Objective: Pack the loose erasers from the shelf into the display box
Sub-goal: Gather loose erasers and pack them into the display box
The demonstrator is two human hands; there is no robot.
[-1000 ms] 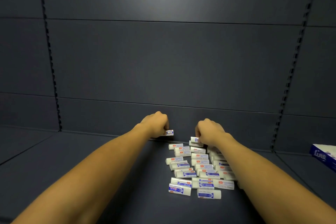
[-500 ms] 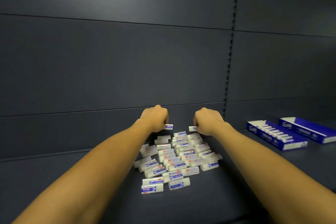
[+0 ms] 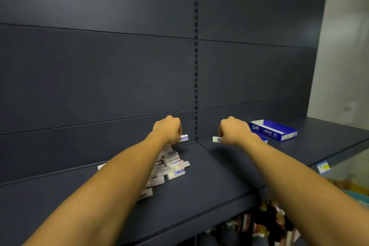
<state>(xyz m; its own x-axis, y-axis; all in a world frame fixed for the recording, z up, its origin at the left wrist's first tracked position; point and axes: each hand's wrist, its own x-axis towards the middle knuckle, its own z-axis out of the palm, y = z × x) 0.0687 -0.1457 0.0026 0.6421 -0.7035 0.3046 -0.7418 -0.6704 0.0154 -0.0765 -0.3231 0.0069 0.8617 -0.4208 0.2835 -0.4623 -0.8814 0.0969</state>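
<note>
On the dark shelf a pile of loose erasers lies partly under the left arm. The left hand pinches one eraser. The right hand pinches another eraser. A blue display box sits just past the right hand, by the dark back wall.
</note>
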